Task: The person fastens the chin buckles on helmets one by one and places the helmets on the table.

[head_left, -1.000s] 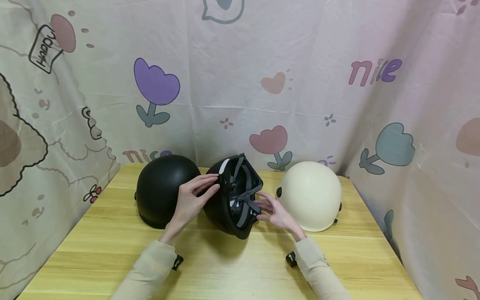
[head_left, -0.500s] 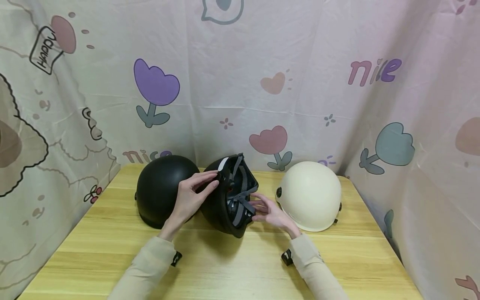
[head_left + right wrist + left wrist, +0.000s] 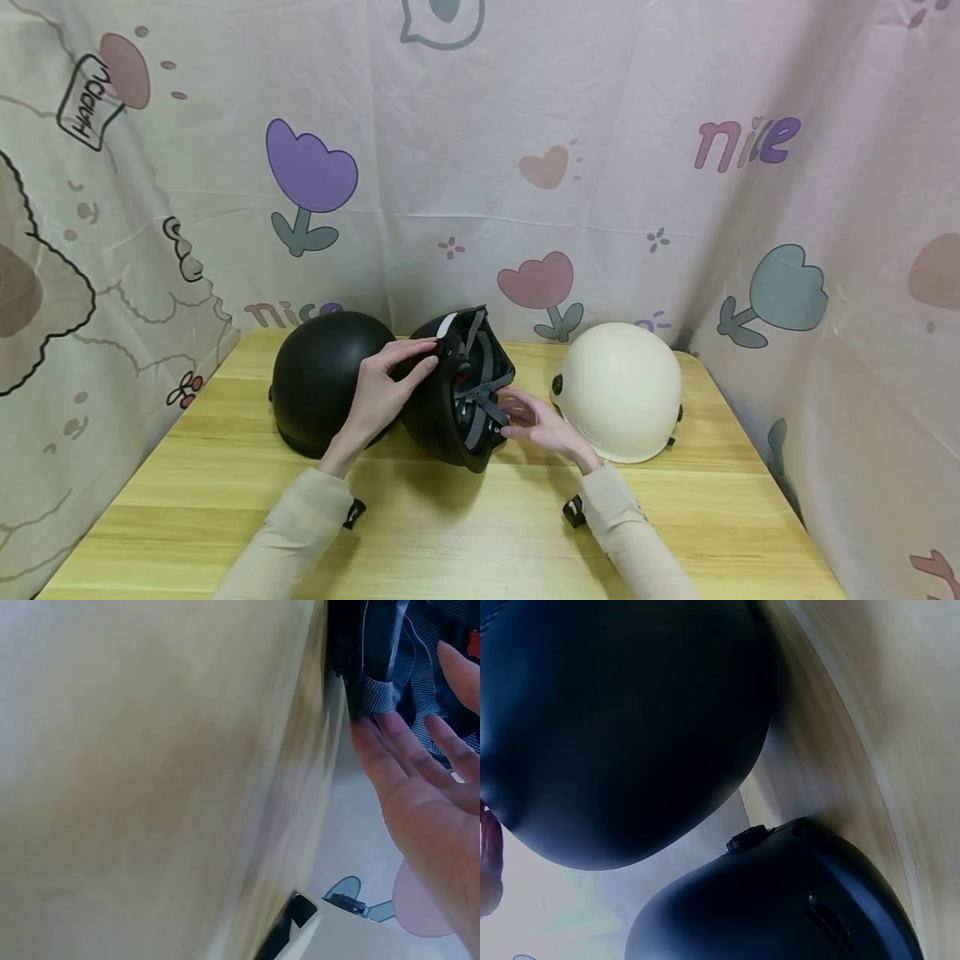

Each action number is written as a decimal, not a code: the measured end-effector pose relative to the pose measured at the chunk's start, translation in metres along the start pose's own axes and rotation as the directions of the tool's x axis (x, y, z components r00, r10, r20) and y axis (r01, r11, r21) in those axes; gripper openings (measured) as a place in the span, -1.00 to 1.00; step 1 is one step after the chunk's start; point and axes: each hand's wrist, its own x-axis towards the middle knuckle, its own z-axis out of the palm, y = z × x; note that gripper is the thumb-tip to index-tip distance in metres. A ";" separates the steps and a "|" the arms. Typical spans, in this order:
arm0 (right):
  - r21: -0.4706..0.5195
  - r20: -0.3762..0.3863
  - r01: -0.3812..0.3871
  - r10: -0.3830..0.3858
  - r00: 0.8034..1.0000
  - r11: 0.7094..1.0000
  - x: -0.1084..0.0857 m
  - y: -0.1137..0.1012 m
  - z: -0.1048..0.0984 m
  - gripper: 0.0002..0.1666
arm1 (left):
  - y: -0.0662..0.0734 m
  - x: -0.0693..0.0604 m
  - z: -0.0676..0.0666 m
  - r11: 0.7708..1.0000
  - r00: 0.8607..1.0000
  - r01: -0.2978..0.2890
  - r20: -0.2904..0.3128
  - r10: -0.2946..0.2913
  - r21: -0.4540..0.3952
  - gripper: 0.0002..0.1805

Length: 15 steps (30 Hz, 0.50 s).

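A black helmet [image 3: 427, 417] is tipped on its side at the table's middle, its opening turned to the right. Grey straps [image 3: 483, 396] and dark padding show inside it. My left hand [image 3: 381, 387] pinches its upper left rim between thumb and fingers, beside a pale strip. With fingers fairly straight, my right hand [image 3: 543, 423] touches the strap and lower right edge of the opening. In the right wrist view the thumb [image 3: 459, 671] stands apart from the fingers, near a red part [image 3: 474, 643]. The left wrist view shows mostly smooth black shell [image 3: 630, 735].
Another black helmet [image 3: 330, 375] stands dome up just left of the tipped one. A cream helmet [image 3: 622, 392] stands dome up on the right. The wooden table [image 3: 465, 542] ends at a printed cloth backdrop [image 3: 450, 167] on the back and sides.
The tipped helmet has turned and shifted slightly left, with my right hand following it. My left hand keeps its pinch on the rim. The other two helmets stay put.
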 end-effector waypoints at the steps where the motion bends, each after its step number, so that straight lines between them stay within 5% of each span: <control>1: -0.015 -0.009 0.001 -0.001 1.000 1.000 0.001 -0.001 0.000 -0.20 | -0.001 0.000 0.000 1.000 1.000 -0.001 0.001 0.001 -0.001 -0.68; 15: -0.111 -0.125 0.102 -0.116 0.985 0.989 0.015 -0.029 -0.005 -0.09 | 0.000 0.002 0.000 0.998 0.999 0.043 0.004 -0.043 -0.049 -0.67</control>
